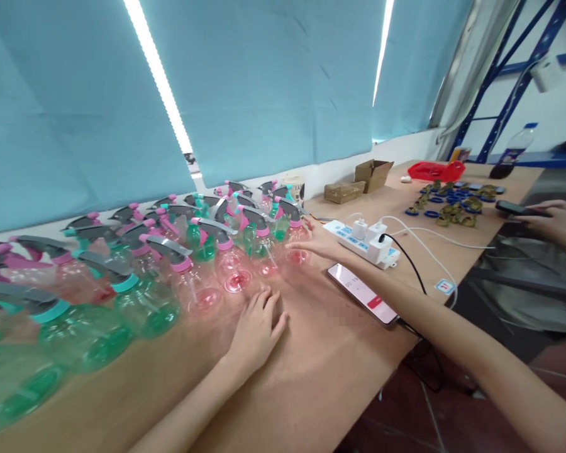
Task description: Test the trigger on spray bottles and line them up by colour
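A: Far left, the clear green plastic spray bottles with grey triggers and turquoise collars (82, 336) crowd the brown wood-topped table (311, 390), spreading from its back edge towards the front.

B: Then clear pink plastic bottles with grey triggers and pink collars (233, 270), and just in front, the left hand (257, 321): palm down on bare tabletop, fingers loosely bent, gripping nothing.

A: Right of that, at the pack's right-hand end, between the table's back and front edges, one upright pink plastic spray bottle (297, 257). The right hand (318, 242) has its fingers against it; whether they're clamped, I can't tell.

B: Tight quarters! A sideways nudge there could tip its neighbours, since the triggers overlap so closely.

A: And look under the right forearm: a flat smartphone with a lit pale screen (353, 286), close to the front edge. A dropped elbow might shove it off.

B: Or a tug on the thin black cable (412, 267) looping from the white power strip (344, 239) might drag that about.
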`<state>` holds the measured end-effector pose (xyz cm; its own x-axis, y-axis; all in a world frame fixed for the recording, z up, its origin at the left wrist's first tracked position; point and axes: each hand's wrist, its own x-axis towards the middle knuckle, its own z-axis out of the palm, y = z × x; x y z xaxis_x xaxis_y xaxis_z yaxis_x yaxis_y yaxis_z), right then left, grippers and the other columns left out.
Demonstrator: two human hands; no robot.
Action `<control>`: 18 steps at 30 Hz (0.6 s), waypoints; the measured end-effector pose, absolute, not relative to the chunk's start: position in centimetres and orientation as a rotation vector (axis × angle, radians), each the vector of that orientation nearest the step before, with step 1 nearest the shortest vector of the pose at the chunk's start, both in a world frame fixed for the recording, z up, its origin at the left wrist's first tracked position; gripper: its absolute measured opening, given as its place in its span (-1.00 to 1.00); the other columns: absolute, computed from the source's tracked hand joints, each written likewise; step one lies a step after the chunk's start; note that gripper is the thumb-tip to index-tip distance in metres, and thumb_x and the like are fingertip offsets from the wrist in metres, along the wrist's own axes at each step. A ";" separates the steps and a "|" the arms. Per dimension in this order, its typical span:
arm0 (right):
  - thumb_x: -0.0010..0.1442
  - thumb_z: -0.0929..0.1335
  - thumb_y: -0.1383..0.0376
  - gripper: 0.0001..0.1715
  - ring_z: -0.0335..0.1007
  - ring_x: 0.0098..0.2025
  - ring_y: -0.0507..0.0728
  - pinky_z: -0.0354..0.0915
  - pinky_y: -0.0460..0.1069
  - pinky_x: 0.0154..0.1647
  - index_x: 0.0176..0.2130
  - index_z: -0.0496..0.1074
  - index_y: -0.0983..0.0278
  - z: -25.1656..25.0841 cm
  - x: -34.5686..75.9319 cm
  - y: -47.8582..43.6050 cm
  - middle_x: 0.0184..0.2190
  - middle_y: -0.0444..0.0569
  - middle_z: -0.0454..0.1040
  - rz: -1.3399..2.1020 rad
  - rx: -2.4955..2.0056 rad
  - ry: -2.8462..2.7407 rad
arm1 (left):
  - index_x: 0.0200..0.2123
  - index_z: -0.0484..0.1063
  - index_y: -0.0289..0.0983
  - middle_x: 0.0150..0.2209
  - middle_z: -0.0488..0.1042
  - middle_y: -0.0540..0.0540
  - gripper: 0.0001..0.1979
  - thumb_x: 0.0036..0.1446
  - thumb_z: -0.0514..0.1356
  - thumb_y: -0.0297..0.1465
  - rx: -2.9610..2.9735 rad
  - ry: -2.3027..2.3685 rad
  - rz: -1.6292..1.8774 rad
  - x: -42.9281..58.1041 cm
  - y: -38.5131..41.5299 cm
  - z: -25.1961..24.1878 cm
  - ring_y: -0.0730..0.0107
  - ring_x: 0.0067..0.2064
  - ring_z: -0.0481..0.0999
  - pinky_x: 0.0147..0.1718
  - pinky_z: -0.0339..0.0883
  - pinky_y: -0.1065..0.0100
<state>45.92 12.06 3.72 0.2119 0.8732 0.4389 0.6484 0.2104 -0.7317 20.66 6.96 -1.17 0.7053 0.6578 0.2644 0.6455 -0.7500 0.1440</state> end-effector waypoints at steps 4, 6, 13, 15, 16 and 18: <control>-0.01 0.51 0.10 -0.40 0.45 0.01 0.20 0.30 0.06 0.07 -0.01 0.46 0.30 3.6 46.0 12.1 -0.02 0.07 0.53 0.305 -1.457 -1.559 | 0.13 0.31 -0.38 0.16 0.36 -0.33 -0.62 0.31 0.06 -0.33 2.834 1.095 0.481 20.5 6.9 -1.1 -0.02 0.21 0.30 0.14 0.20 -0.01; 0.00 0.51 0.10 -0.42 0.46 -0.04 0.22 0.31 0.08 0.03 -0.04 0.47 0.33 3.5 46.7 11.6 -0.07 0.11 0.54 0.291 -1.481 -1.541 | 0.12 0.31 -0.38 0.16 0.36 -0.33 -0.62 0.31 0.07 -0.33 2.813 1.086 0.498 20.4 7.1 -1.1 -0.03 0.21 0.30 0.15 0.19 -0.02; -0.03 0.52 0.07 -0.33 0.44 -0.03 0.24 0.32 0.10 0.01 0.02 0.43 0.29 3.9 46.7 7.5 -0.05 0.09 0.51 0.271 -1.450 -1.633 | 0.16 0.22 -0.27 0.14 0.37 -0.25 -0.62 0.31 0.06 -0.30 2.663 1.047 0.661 19.8 7.1 -1.1 0.08 0.18 0.36 0.13 0.25 0.06; -0.02 0.52 0.07 -0.42 0.42 -0.01 0.23 0.31 0.08 0.02 -0.05 0.46 0.25 4.1 45.4 6.0 -0.05 0.04 0.50 0.268 -1.377 -1.707 | 0.21 0.14 -0.23 0.19 0.31 -0.24 -0.53 0.29 0.09 -0.24 2.534 1.051 0.774 19.3 6.7 -1.1 0.07 0.21 0.32 0.16 0.21 0.01; -0.01 0.51 0.07 -0.47 0.43 -0.04 0.24 0.32 0.09 -0.01 -0.09 0.47 0.26 4.2 44.6 5.3 -0.09 0.04 0.51 0.266 -1.326 -1.763 | 0.23 0.10 -0.21 0.21 0.28 -0.24 -0.47 0.26 0.13 -0.21 2.464 1.050 0.823 19.0 6.4 -1.2 0.05 0.24 0.28 0.18 0.18 -0.02; 0.03 0.49 0.07 -0.49 0.44 -0.09 0.23 0.33 0.09 -0.05 -0.08 0.44 0.25 4.3 42.7 3.8 -0.12 0.03 0.50 0.306 -1.231 -1.843 | 0.25 0.07 -0.18 0.26 0.23 -0.24 -0.38 0.20 0.20 -0.18 2.357 1.047 0.884 18.1 5.6 -1.3 0.01 0.27 0.23 0.20 0.14 -0.07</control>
<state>42.68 3.80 4.27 -0.1284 0.8412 0.5252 0.6260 0.4795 -0.6150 18.11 5.59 -1.30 0.5162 0.7664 0.3823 0.5051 -0.6329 0.5868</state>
